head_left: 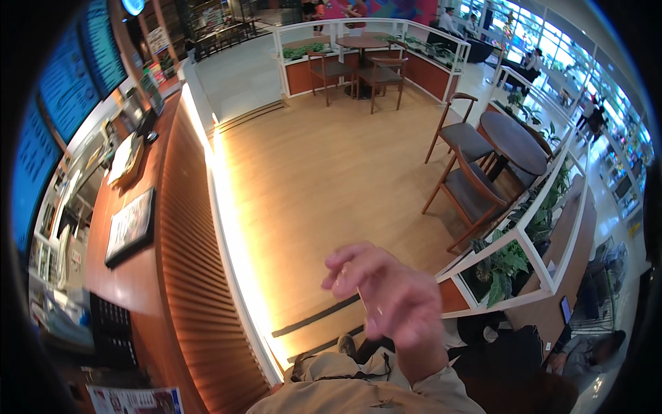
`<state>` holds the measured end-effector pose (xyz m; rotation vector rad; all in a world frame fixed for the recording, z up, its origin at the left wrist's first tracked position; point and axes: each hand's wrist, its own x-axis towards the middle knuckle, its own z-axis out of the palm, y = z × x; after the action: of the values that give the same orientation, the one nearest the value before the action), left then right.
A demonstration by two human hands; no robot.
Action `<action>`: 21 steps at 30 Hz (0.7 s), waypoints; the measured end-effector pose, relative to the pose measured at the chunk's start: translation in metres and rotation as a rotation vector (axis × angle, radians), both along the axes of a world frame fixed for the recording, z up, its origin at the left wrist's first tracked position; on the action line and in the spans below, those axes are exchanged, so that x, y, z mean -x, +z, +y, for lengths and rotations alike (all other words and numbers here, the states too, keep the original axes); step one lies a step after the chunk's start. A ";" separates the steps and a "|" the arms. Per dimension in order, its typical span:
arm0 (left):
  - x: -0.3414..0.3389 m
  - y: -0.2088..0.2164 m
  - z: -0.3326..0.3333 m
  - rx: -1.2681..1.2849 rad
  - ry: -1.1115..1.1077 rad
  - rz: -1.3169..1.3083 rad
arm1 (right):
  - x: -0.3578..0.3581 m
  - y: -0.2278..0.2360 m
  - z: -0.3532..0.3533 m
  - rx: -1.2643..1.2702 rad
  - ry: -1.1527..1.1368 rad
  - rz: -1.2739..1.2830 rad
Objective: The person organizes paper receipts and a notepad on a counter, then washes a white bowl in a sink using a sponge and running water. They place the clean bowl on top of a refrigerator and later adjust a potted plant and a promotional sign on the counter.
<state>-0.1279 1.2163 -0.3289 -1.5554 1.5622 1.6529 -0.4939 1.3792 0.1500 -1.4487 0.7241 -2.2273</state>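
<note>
My right hand [389,293] is raised in front of me, a little right of the middle, its beige sleeve [441,393] coming up from the lower edge. Its fingers are loosely bent and apart, pointing left, and I see nothing held in them. Slight blur softens the fingertips. The hand touches nothing and hangs over the wooden floor [310,179]. My left hand is out of view. Below, my beige trousers [338,366] and one shoe [346,343] show near dark strips on the floor.
A wooden counter [172,255] with a framed sign [131,226] runs along the left, lit at its base. Round tables [514,141] and chairs [476,190] stand right and far. White railings with planters [507,265] border the floor. A seated person [593,355] is at lower right.
</note>
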 end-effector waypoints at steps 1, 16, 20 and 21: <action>0.025 0.006 -0.017 0.017 0.003 0.011 | 0.020 0.012 0.000 0.025 0.035 0.025; 0.432 0.077 -0.162 0.052 0.024 0.003 | 0.391 0.102 -0.190 1.067 0.324 0.006; 0.495 0.099 -0.181 0.040 0.122 0.009 | 0.454 0.136 -0.217 0.873 0.412 -0.216; 0.510 0.100 -0.186 0.042 0.142 0.008 | 0.471 0.141 -0.228 0.858 0.431 -0.248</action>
<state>-0.6376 1.0307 -0.2288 -1.7199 1.5312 1.7120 -0.9648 1.1515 0.2910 -1.4126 -0.6585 -2.3704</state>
